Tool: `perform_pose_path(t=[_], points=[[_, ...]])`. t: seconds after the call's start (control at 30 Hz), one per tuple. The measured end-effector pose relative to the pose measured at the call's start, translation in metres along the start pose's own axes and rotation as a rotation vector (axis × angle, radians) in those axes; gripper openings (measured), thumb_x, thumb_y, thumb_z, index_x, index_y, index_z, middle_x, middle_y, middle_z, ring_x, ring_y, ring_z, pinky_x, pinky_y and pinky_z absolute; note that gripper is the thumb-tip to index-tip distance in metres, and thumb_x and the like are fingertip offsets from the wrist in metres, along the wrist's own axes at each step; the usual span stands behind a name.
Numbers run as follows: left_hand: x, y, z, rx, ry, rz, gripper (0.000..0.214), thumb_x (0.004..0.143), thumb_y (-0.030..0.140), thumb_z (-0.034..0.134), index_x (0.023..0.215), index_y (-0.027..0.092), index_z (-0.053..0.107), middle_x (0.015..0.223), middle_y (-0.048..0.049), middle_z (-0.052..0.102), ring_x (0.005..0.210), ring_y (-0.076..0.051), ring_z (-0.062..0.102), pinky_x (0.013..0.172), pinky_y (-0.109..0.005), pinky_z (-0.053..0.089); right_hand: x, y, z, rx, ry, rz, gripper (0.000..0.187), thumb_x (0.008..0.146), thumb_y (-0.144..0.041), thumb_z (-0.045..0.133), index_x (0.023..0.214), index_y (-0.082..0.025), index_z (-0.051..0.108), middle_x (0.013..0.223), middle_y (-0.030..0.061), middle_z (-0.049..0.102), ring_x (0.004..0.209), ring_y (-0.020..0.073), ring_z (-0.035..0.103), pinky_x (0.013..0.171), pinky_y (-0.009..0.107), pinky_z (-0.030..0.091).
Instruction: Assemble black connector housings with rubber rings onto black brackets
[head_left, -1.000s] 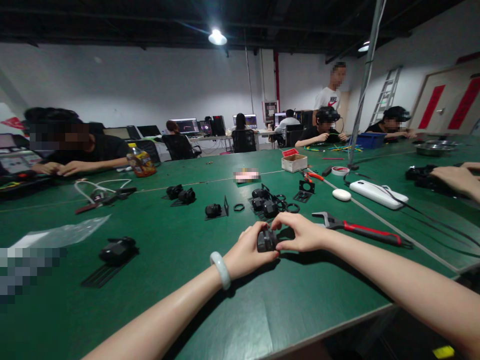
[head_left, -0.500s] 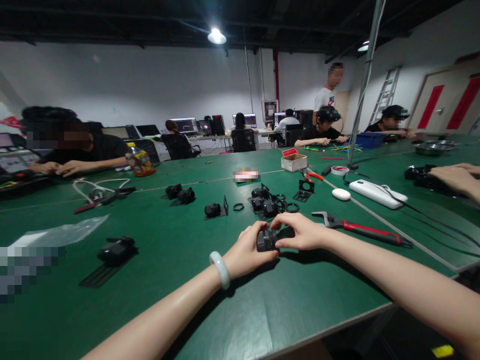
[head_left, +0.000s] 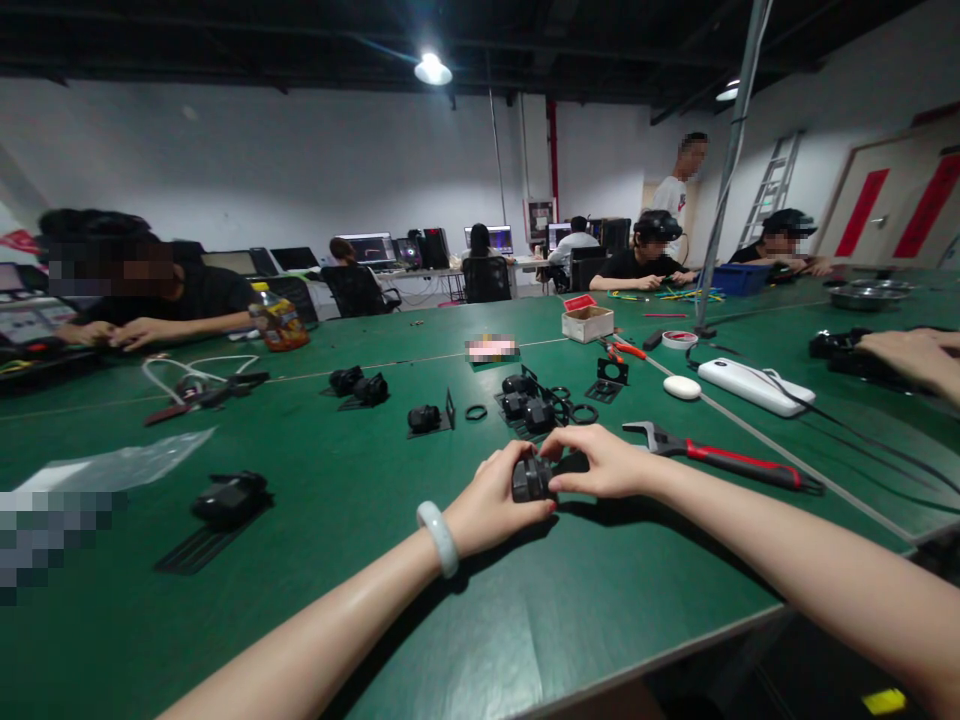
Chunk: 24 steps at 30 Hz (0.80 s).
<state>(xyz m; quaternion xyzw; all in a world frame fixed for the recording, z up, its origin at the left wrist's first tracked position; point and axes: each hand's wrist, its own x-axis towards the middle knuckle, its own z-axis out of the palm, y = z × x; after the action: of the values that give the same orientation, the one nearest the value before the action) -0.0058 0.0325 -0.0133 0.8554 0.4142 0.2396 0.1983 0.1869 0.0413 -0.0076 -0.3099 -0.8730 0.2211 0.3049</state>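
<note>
Between both hands is a black plastic fitting [head_left: 531, 481] with a faceted body, held just above the green table. My left hand [head_left: 495, 500], with a pale bangle at the wrist, is closed around its left side. The thumb and fingers of my right hand [head_left: 606, 462] pinch its right end, hiding part of it. Just beyond them sits a cluster of similar black fittings [head_left: 537, 415] with loose black rings [head_left: 584, 414]. An adjustable wrench [head_left: 739, 462] with red and black handle lies right of my right hand.
More black fittings on slotted brackets stand at left [head_left: 231, 500] and further back [head_left: 424, 418]. A small box [head_left: 587, 323], a white power bank-like device [head_left: 756, 386] and a metal pole [head_left: 721, 200] are beyond. Co-workers sit around the table [head_left: 420, 620].
Both hands keep their grip on the fitting with almost no visible movement. In the background, a standing person has shifted to the right.
</note>
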Motion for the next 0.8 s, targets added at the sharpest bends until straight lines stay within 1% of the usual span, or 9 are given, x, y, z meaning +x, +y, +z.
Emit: perform_pose_path(t=[0.3,0.8], points=[[-0.0004,0.0005,-0.0001,-0.011,-0.004,0.000,0.050,0.061,0.036,0.061,0.104,0.019,0.043,0.093,-0.0035,0.052,0.086,-0.021,0.048,0.075,-0.033,0.039,-0.0005,-0.0007,-0.0001,0.011,-0.008,0.014,0.029,0.067,-0.028,0.060,0.093,-0.016,0.055,0.092,0.0053,0.061,0.084,0.0163,0.056,0.076,0.029,0.042],[-0.0006,0.0024,0.0006,-0.043,0.010,-0.021,0.050,0.058,0.034,0.063,0.102,0.019,0.044,0.092,-0.0031,0.051,0.085,-0.021,0.047,0.073,-0.032,0.039,-0.0008,0.0023,0.0032,0.129,-0.029,0.076,0.026,0.072,-0.027,0.055,0.095,-0.015,0.056,0.091,0.0048,0.062,0.083,0.0157,0.056,0.076,0.029,0.042]])
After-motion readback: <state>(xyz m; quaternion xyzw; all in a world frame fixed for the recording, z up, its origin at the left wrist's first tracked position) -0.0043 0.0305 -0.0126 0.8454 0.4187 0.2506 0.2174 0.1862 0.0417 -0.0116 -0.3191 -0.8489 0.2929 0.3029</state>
